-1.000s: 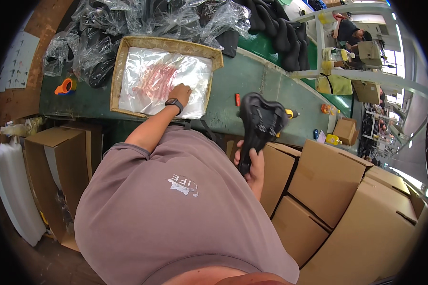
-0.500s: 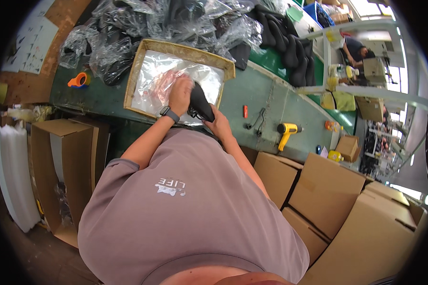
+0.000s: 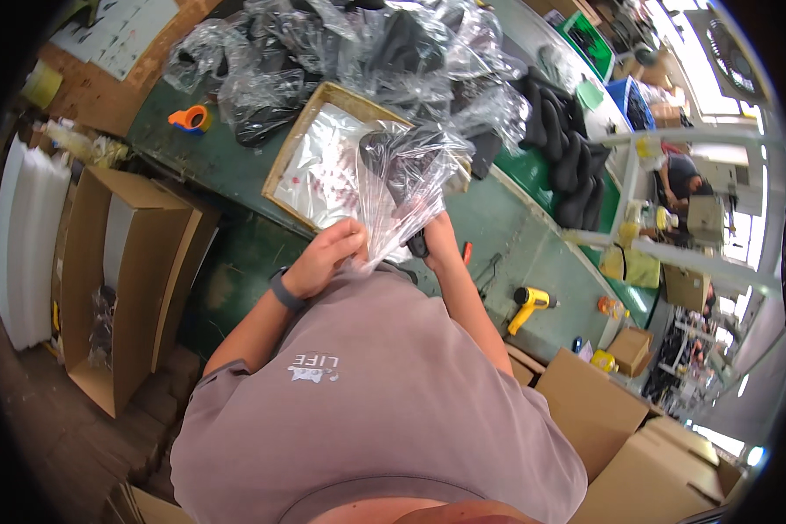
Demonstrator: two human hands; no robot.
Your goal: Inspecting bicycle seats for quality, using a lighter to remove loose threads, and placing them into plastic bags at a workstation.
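A black bicycle saddle [image 3: 419,166] sits mostly inside a clear plastic bag [image 3: 377,214], held above the shallow tray [image 3: 288,148]. My left hand [image 3: 330,251] is closed, pinching the bag's near edge between thumb and fingers. On the other side, my right hand [image 3: 439,242] grips the saddle's near end, where a dark part shows at the fingers. Wrinkled film hides some of the saddle's outline. Flat clear bags [image 3: 319,162] lie in the tray, with reddish marks showing on them.
Bagged saddles [image 3: 358,44] pile up behind the tray; bare black saddles [image 3: 563,148] lie at the right. An orange tape dispenser [image 3: 190,119], yellow heat gun [image 3: 530,307] and red object [image 3: 467,253] rest on the green bench [image 3: 244,279]. Cardboard boxes [image 3: 585,406] stand nearby.
The saddle, bare before, is now mostly inside a clear bag. My left hand has left the saddle and grips the bag's edge nearer my body. The view has shifted.
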